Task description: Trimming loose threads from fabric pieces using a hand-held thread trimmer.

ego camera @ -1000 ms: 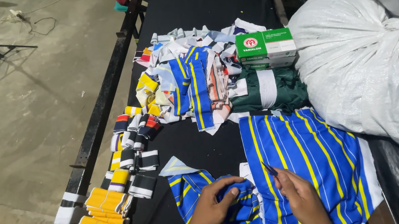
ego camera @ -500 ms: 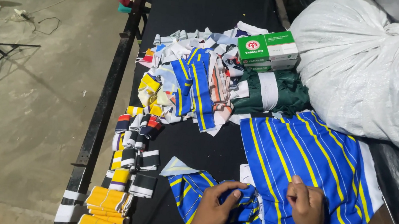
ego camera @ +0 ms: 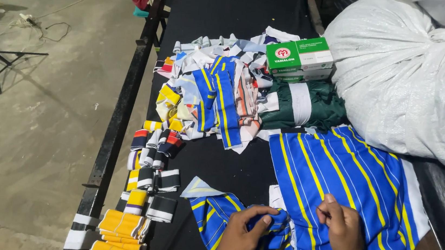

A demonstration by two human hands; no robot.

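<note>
Our left hand (ego camera: 239, 238) pinches crumpled blue striped cloth piece (ego camera: 213, 216); right hand (ego camera: 340, 229) w/ fingers pressed together on flat striped fabric panel (ego camera: 348, 175).

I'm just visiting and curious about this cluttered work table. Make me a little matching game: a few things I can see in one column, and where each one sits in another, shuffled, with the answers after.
Things:
1. green and white box
2. white sack
3. yellow folded bands
4. left hand

Places:
A. near the table's front left edge
B. on the small blue striped fabric piece
C. at the table's far right side
D. on top of the dark green cloth, beside the scrap pile

Pairs: 1-D, 2-C, 3-A, 4-B
</note>
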